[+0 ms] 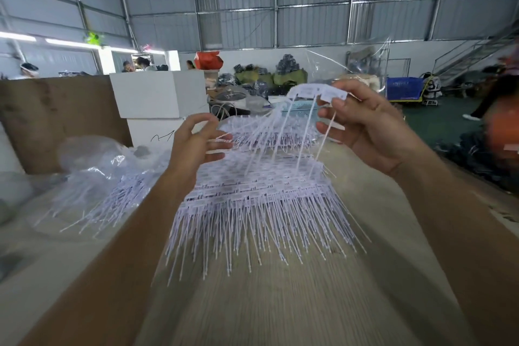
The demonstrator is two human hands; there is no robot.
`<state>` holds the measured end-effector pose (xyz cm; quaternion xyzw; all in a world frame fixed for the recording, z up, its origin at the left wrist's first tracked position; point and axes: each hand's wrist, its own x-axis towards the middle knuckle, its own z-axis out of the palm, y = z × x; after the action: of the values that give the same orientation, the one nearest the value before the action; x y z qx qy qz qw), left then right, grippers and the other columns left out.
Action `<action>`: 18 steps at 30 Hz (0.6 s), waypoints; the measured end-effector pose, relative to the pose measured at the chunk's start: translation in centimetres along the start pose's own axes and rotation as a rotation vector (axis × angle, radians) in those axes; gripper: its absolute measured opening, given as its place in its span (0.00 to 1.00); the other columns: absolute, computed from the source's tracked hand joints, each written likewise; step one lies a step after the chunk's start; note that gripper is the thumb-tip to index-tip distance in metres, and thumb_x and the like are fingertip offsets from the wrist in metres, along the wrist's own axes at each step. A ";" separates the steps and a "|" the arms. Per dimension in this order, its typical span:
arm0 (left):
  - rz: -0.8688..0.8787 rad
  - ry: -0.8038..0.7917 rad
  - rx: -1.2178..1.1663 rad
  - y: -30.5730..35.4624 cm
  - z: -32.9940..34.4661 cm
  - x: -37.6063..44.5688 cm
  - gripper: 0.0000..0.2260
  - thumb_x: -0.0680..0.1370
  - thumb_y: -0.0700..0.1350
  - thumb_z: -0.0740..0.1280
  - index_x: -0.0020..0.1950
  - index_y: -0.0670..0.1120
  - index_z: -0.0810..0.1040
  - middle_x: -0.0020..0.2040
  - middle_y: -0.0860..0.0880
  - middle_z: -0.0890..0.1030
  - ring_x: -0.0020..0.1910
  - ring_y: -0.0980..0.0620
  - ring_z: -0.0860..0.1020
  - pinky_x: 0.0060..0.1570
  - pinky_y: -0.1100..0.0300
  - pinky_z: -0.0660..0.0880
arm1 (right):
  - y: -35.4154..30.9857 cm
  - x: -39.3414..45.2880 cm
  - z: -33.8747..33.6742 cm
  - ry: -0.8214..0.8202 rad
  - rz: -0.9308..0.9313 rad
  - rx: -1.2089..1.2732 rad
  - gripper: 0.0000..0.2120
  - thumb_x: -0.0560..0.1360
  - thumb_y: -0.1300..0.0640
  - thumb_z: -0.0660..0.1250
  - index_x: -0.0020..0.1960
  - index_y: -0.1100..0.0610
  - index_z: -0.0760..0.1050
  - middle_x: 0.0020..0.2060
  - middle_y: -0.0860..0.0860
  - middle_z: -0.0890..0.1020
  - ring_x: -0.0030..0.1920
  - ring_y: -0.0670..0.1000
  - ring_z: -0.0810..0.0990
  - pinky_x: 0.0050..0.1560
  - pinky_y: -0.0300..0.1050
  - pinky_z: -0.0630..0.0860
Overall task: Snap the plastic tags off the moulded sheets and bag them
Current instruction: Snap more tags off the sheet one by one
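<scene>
Corrugated metal walls enclose a warehouse; below the fingers a pale wooden worktop [280, 303] carries a tag sheet [252, 191]. Right hand [373, 129] pinches a tag strip [317, 92]; left hand [193, 143] fingers curl among its tails. Bagged tags [106, 185] lie left.

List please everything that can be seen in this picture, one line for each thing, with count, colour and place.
tags: a small bunch, white, held up at right, tails hanging down
sheets: a pile, count unclear, white, centre of table
loose tags: a heap, white, left of the sheets
bags: several, clear, back left on table
table: one, pale wood
foam blocks: two, white, stacked behind table
board: one, brown, back left
crate: one, blue, far right
stairs: one flight, grey, far right
people: several, blurred, in background
left hand: one, fingers among the hanging tails
right hand: one, holds the tags
</scene>
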<state>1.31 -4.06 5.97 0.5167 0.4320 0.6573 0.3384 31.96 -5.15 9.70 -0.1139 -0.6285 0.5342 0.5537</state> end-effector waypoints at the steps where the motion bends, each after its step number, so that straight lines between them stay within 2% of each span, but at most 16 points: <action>1: 0.022 0.000 -0.001 0.4 0.4 -0.1 0.08 0.80 0.50 0.69 0.58 0.52 0.79 0.45 0.46 0.87 0.44 0.45 0.86 0.42 0.53 0.82 | -0.2 -0.1 0.0 -0.038 0.000 0.008 0.09 0.75 0.63 0.69 0.50 0.51 0.83 0.51 0.55 0.85 0.50 0.52 0.84 0.53 0.50 0.81; 4: 0.151 0.106 0.132 1.6 1.4 -0.2 0.05 0.80 0.48 0.69 0.55 0.54 0.80 0.45 0.54 0.86 0.45 0.57 0.83 0.47 0.54 0.78 | -1.1 -0.3 0.2 -0.139 -0.020 0.005 0.08 0.74 0.62 0.70 0.51 0.52 0.82 0.53 0.55 0.84 0.56 0.54 0.83 0.56 0.51 0.80; 7: 0.270 0.171 0.168 3.4 2.1 -0.7 0.08 0.80 0.49 0.67 0.58 0.57 0.78 0.50 0.59 0.83 0.45 0.67 0.80 0.47 0.60 0.73 | -1.4 -0.3 0.6 -0.177 -0.029 -0.003 0.08 0.75 0.62 0.70 0.52 0.52 0.82 0.54 0.54 0.84 0.58 0.55 0.82 0.57 0.52 0.79; 11: 0.460 0.169 0.156 6.5 3.5 -2.1 0.10 0.84 0.53 0.62 0.64 0.59 0.75 0.63 0.60 0.78 0.60 0.66 0.75 0.59 0.62 0.72 | -1.3 -0.1 1.0 -0.165 -0.034 -0.030 0.09 0.74 0.61 0.71 0.52 0.52 0.82 0.54 0.54 0.84 0.58 0.56 0.82 0.57 0.51 0.79; 13: 0.566 0.127 0.175 8.1 4.4 -3.1 0.13 0.85 0.54 0.58 0.67 0.55 0.75 0.65 0.60 0.77 0.65 0.65 0.73 0.64 0.65 0.70 | -1.1 -0.1 1.0 -0.155 -0.035 -0.053 0.09 0.74 0.61 0.71 0.53 0.53 0.82 0.54 0.55 0.84 0.58 0.56 0.82 0.58 0.51 0.79; 16: 0.680 0.033 0.275 9.9 5.3 -4.5 0.16 0.85 0.53 0.55 0.62 0.49 0.79 0.59 0.55 0.82 0.61 0.60 0.78 0.63 0.63 0.74 | -1.0 -0.1 0.9 -0.169 -0.043 -0.056 0.08 0.75 0.61 0.72 0.53 0.53 0.82 0.53 0.53 0.84 0.59 0.56 0.81 0.58 0.51 0.79; 18: 0.745 0.000 0.390 10.5 5.6 -5.3 0.15 0.85 0.52 0.57 0.56 0.47 0.81 0.50 0.53 0.84 0.51 0.58 0.81 0.55 0.62 0.77 | -1.1 -0.1 0.9 -0.144 -0.062 -0.027 0.08 0.75 0.61 0.71 0.52 0.53 0.82 0.53 0.53 0.83 0.58 0.55 0.81 0.58 0.51 0.79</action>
<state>8.01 -11.77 14.06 0.6920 0.3318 0.6406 -0.0266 31.76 -6.19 10.73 -0.0633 -0.6773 0.5151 0.5215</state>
